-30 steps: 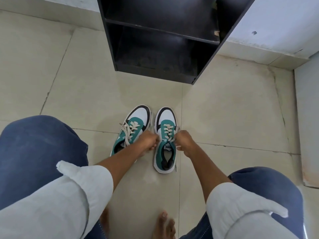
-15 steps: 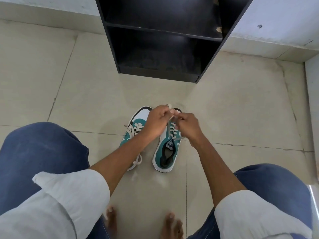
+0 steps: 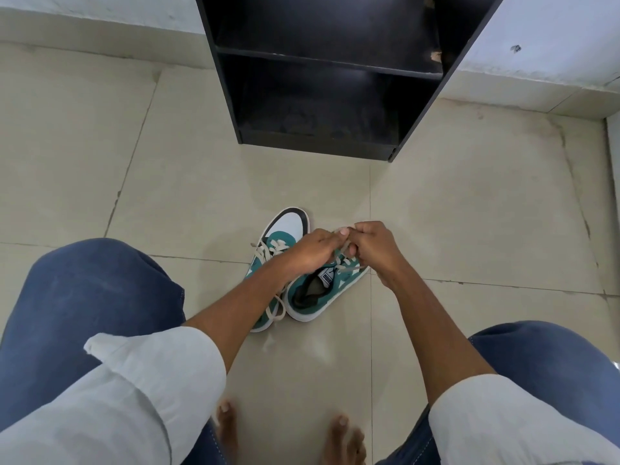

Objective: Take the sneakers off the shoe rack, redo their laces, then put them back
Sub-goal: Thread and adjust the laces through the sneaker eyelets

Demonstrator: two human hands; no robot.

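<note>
Two green-and-white sneakers stand side by side on the tiled floor. The left sneaker (image 3: 288, 227) shows its white toe and loose cream laces. The right sneaker (image 3: 313, 297) has its toe hidden under my hands and only its heel opening shows. My left hand (image 3: 310, 250) and my right hand (image 3: 372, 245) meet above the right sneaker's front, and both pinch its cream lace (image 3: 344, 245), pulled up between the fingers. The black shoe rack (image 3: 322, 78) stands beyond the sneakers, and its visible shelves hold no shoes.
My knees in blue jeans fill the lower left and lower right, and my bare toes (image 3: 339, 434) rest on the floor below the sneakers. A white wall with a low ledge (image 3: 523, 92) runs behind the rack.
My hands rose from the sides of the right sneaker and came together over its toe, drawing the lace ends up. The right sneaker has turned slightly, its heel now pointing left.
</note>
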